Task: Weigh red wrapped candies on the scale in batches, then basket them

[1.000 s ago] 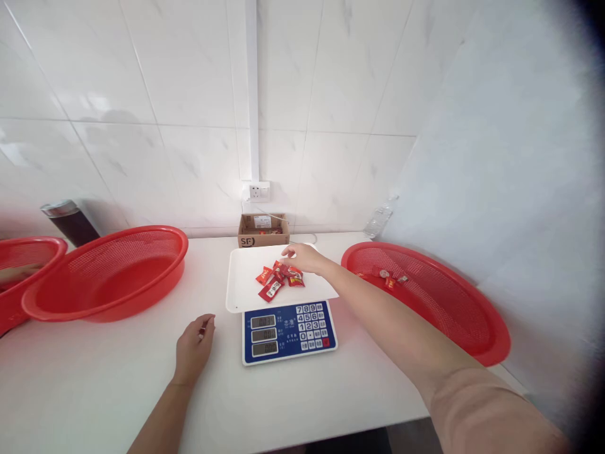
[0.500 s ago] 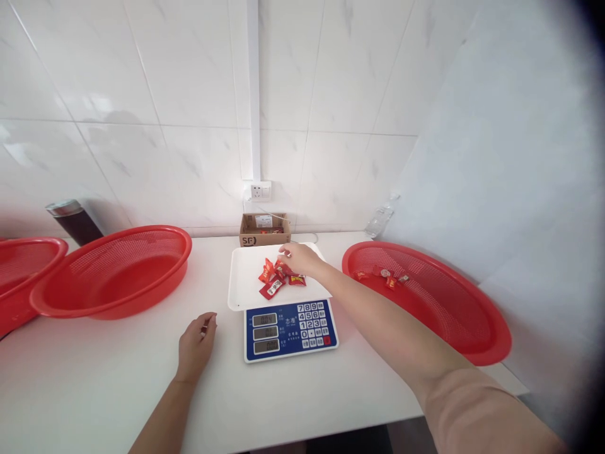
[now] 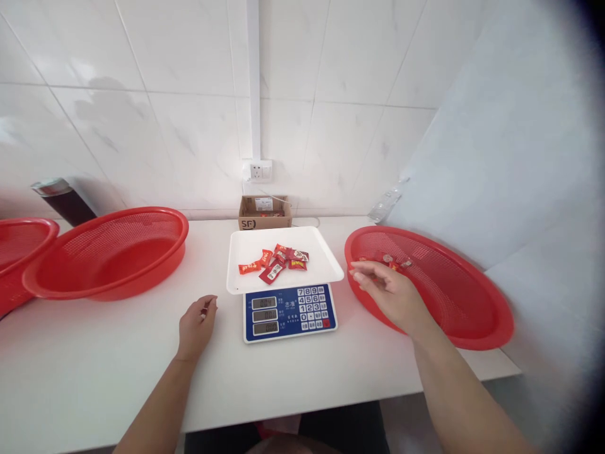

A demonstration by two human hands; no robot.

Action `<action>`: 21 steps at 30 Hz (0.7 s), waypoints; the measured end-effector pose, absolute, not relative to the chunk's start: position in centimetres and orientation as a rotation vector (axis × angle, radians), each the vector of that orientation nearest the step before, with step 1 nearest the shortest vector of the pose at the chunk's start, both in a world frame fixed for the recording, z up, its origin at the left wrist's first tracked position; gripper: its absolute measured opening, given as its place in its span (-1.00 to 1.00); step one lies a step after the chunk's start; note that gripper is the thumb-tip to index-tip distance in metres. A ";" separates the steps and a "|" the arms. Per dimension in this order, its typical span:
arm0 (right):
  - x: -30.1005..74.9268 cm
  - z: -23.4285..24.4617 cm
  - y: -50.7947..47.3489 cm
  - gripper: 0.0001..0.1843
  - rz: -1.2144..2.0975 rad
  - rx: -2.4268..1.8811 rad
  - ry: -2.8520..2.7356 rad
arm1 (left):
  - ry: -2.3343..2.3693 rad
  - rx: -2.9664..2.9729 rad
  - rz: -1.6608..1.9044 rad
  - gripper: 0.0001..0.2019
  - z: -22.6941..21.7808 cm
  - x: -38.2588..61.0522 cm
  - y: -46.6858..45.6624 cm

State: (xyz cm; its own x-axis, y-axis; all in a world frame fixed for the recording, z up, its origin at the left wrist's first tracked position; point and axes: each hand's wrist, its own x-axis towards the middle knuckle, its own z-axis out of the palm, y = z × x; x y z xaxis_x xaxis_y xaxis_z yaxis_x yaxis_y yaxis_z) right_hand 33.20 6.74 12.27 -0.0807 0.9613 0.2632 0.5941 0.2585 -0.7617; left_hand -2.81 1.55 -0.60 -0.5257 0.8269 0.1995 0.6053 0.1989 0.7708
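White wall tiles [image 3: 198, 148] back a table [image 3: 283, 384] where red packets [image 3: 403, 261] lie in a basket [image 3: 501, 328] at centre right, just beyond the nearer right hand [image 3: 390, 293], fingers bent, any hold unclear; the left hand [image 3: 196, 325] rests loosely open, lower left of centre.

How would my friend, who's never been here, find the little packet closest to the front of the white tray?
On the white table, find the blue-fronted scale, with a white tray on top. Among the small packets there, pick the dark red packet with dark writing on a white label, lying nearer the tray's front edge than any other.
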 end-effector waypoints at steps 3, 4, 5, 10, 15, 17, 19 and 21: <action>34.7 11.5 5.4 -0.65 0.641 -1.499 -1.674 | 2.225 1.352 1.224 -0.71 -0.4 -2.6 1.5; 35.0 11.3 5.1 -0.64 0.655 -1.516 -1.651 | 2.228 1.349 1.222 -0.71 -0.3 -2.6 1.5; 35.1 11.1 4.9 -0.63 0.667 -1.528 -1.633 | 2.231 1.346 1.221 -0.71 -0.3 -2.5 1.5; 35.1 10.2 4.5 -0.64 0.655 -1.560 -1.628 | 2.247 1.328 1.212 -0.70 -0.1 -2.4 1.5; 35.3 10.1 4.4 -0.66 0.555 -1.579 -1.679 | 2.264 1.300 1.206 -0.68 0.1 -2.4 1.4; 36.2 10.3 4.7 -0.67 0.511 -1.615 -1.683 | 2.274 1.285 1.194 -0.68 0.2 -2.4 1.4; 37.8 10.5 5.5 -0.67 0.458 -1.657 -1.690 | 2.296 1.270 1.166 -0.68 0.4 -2.4 1.4; 40.3 10.6 7.1 -0.69 0.392 -1.720 -1.719 | 2.314 1.273 1.141 -0.69 0.6 -2.3 1.5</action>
State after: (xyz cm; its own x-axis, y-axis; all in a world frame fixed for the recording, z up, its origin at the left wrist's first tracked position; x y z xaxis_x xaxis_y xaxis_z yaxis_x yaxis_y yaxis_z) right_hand 40.33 7.09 10.65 0.0892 0.9666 0.2403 0.7668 0.0873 -0.6359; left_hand -2.30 1.51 0.63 -0.5806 0.8030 0.1343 0.5955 0.3064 0.7426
